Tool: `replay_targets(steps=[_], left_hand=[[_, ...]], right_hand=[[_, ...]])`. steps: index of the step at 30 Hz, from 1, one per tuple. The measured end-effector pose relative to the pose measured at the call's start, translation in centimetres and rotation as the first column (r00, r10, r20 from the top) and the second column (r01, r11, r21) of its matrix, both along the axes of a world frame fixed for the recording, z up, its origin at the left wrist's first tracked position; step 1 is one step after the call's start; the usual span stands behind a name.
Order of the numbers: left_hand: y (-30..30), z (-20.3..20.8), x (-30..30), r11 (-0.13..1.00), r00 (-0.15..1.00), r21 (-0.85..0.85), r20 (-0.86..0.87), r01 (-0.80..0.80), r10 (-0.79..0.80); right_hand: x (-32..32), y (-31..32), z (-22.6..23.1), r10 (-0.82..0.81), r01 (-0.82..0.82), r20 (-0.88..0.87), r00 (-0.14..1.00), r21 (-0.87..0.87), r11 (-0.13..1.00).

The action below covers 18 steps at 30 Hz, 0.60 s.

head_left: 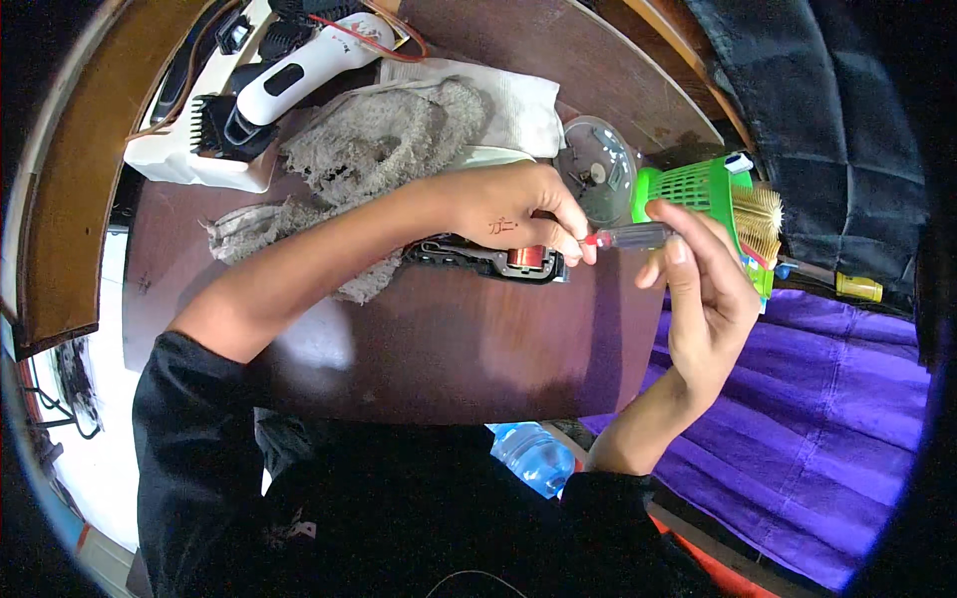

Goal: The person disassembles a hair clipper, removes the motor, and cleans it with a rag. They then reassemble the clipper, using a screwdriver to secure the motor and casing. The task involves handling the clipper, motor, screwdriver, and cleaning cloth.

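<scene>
Bent over an opened black hair clipper (pixel 488 261), my left hand (pixel 508 211) has its thumb and index finger closed at the red collar of a screwdriver (pixel 638 236). The screwdriver's clear handle points right, nearly level; its blade is hidden behind my left fingers. My right hand (pixel 703 284) holds the handle's end between thumb and fingers. A copper coil (pixel 525 258) shows in the clipper body, which lies on the brown table partly covered by my left hand. Whether my hidden left fingers touch the clipper, I cannot tell.
A grey rag (pixel 384 135) and white cloth (pixel 528 110) lie behind my left arm. Far left, a white box (pixel 199 164) carries a white clipper (pixel 299 80). A clear round dish (pixel 598 164) with small parts stands near a green basket (pixel 688 189) holding a brush (pixel 760 219).
</scene>
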<state>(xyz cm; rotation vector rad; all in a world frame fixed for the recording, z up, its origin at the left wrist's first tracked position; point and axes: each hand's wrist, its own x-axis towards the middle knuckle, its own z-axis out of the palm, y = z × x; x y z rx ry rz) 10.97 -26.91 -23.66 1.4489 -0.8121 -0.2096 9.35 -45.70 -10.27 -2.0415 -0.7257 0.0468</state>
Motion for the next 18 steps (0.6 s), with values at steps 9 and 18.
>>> replay_targets(steps=[9,18], left_hand=[[0.3,2.8,-0.1,0.988,0.96,0.014,0.237,-0.157,0.149],[0.3,3.6,-1.0,0.969,0.951,0.141,0.264,-0.202,0.16]], right_hand=[[0.1,0.6,0.2,-0.008,0.031,0.257,0.966,-0.085,0.996],[-0.1,0.5,0.5,-0.068,0.081,0.088,0.994,-0.157,0.984]])
